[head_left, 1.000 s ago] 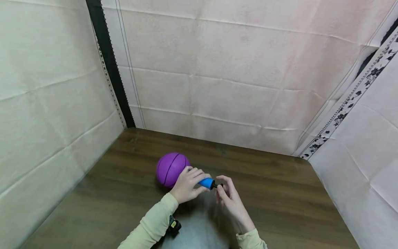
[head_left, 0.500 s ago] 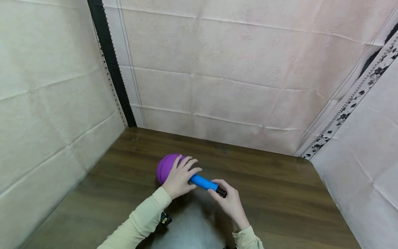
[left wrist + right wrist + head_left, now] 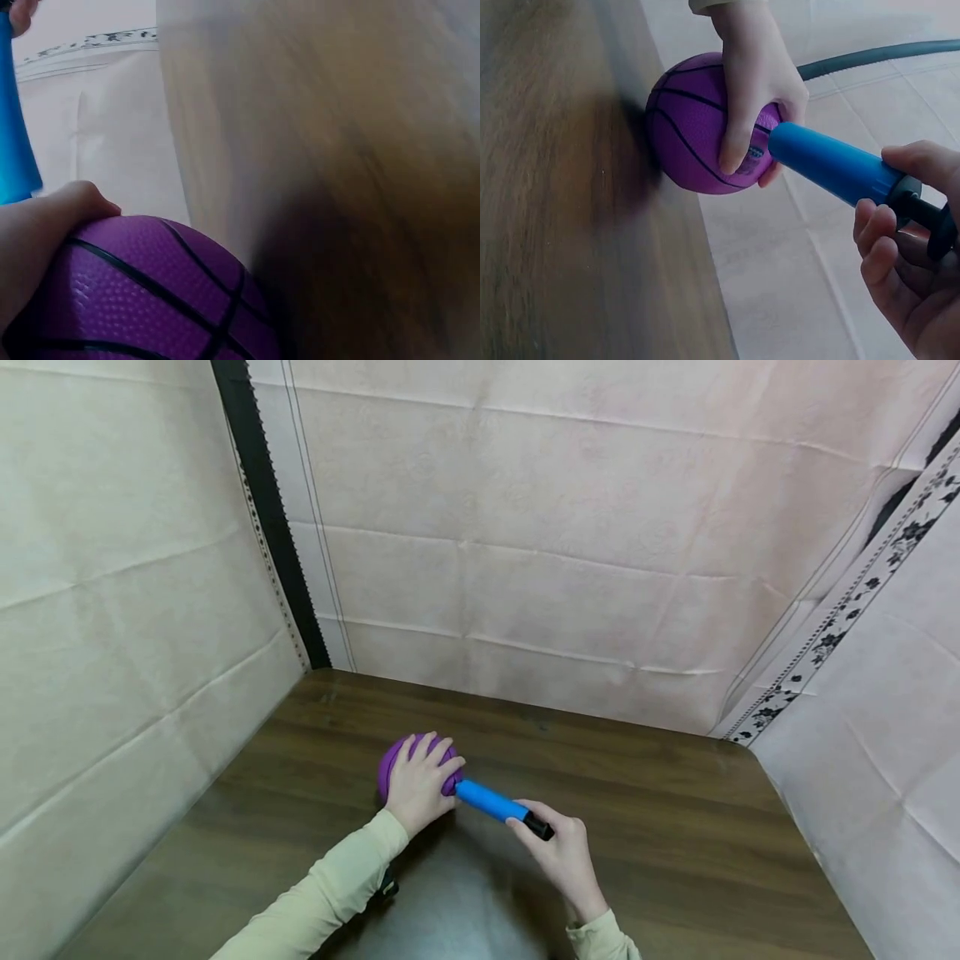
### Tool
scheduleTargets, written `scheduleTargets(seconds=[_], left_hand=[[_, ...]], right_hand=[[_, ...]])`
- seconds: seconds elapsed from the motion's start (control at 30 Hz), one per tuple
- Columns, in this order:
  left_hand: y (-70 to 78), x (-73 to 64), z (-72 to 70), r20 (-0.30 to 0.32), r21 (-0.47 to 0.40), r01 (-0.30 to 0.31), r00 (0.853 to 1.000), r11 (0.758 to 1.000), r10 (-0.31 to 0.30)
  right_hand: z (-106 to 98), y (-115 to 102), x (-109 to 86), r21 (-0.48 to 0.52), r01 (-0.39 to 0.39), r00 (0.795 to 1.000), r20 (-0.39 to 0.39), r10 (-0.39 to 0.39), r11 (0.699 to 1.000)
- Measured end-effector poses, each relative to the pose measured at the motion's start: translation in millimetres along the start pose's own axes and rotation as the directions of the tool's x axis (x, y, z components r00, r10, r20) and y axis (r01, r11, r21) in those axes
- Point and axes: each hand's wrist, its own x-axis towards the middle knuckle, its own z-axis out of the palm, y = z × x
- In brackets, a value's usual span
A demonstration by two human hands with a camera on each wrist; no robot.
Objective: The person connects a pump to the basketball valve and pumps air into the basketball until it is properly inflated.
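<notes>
A purple basketball [image 3: 386, 768] with black seams rests on the wooden table. My left hand [image 3: 420, 785] grips it from above, its fingers spread over the top and its thumb [image 3: 739, 142] down the side. A blue hand pump [image 3: 491, 799] with a black end points at the ball, its far tip right at the ball's surface beside my left hand. My right hand [image 3: 558, 847] holds the pump near its black end; in the right wrist view the black rod and handle [image 3: 930, 217] show between thumb and fingers. The pump's nozzle is hidden.
The brown wooden table [image 3: 675, 827] runs back to a pale cloth wall [image 3: 525, 568], with cloth walls on the left [image 3: 112, 610] and right [image 3: 885, 760] too. A strip of black floral trim [image 3: 832, 635] borders the right side.
My left hand has moved left from the pump onto the ball. My right hand has gone from the pump's black handle to gripping around its blue body's end.
</notes>
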Motion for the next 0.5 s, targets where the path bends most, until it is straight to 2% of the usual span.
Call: scheduleTargets(seconds=[0.1, 0.33, 0.5], left_hand=[[-3.5, 3.0, 3.5, -0.024, 0.005, -0.028, 0.999, 1.0, 0.028], [-8.0, 9.1, 5.4, 0.004, -0.004, -0.052, 0.999, 0.999, 0.053], [-6.0, 11.6, 6.0, -0.014, 0.004, -0.077, 0.997, 0.997, 0.077]], right_hand=[[-1.5, -1.2, -1.0, -0.019, 0.019, 1.0, -0.01, -0.019, 1.0], [-5.0, -3.3, -5.3, -0.064, 0.054, 0.998, -0.02, -0.055, 0.996], [-9.1, -4.4, -9.8, -0.088, 0.05, 0.998, -0.026, -0.052, 0.995]])
